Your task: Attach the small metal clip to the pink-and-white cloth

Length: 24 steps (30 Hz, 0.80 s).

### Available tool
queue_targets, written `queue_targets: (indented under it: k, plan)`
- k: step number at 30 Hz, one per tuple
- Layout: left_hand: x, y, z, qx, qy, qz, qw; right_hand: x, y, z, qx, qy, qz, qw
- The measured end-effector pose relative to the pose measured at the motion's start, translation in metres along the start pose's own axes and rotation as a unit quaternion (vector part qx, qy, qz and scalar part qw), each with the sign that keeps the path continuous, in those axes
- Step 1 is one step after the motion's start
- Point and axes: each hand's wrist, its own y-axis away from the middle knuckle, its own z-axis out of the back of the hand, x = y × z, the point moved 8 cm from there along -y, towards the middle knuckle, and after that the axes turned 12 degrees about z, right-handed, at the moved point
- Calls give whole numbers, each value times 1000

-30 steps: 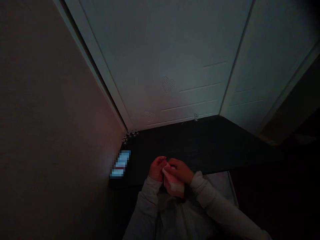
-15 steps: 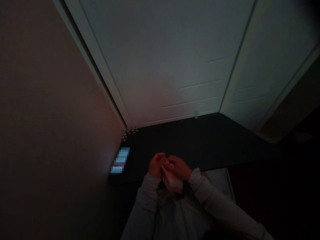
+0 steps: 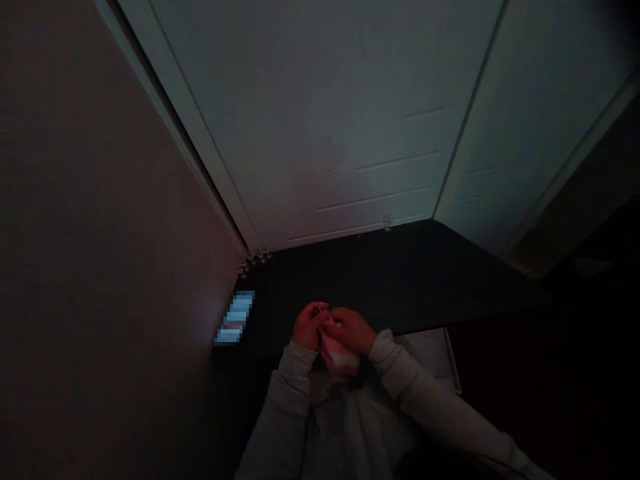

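Both hands meet over the near edge of a dark table (image 3: 400, 273). My left hand (image 3: 307, 327) is closed, its fingertips at the top of a pink and white soft item (image 3: 341, 360); something thin and small shows at its fingers, too dim to name. Wrapped round the upper part of the same soft item, my right hand (image 3: 353, 329) touches the left fingertips. The lower part of the item hangs beneath the hands, in front of my body.
A lit, blurred phone-like screen (image 3: 235, 318) lies at the table's left end by the wall. Several small clear objects (image 3: 255, 259) stand in the back left corner, another (image 3: 387, 223) at the back edge. White panels with hearts rise behind. A pale box-like object (image 3: 430, 353) is below the table edge.
The whole view has shifted slightly, so everything sits a little further up and left. Both hands still hold the pink and white item, with small finger movement.
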Motion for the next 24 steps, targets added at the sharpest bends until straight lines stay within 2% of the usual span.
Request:
queue_targets:
  k: [15, 24]
  plan:
    - [-5, 2, 0, 8, 74, -1, 997, 1, 3, 5, -29, -48, 3, 998]
    - [-4, 1, 2, -3, 64, 0, 998, 4, 5, 7, -24, -76, -3, 997]
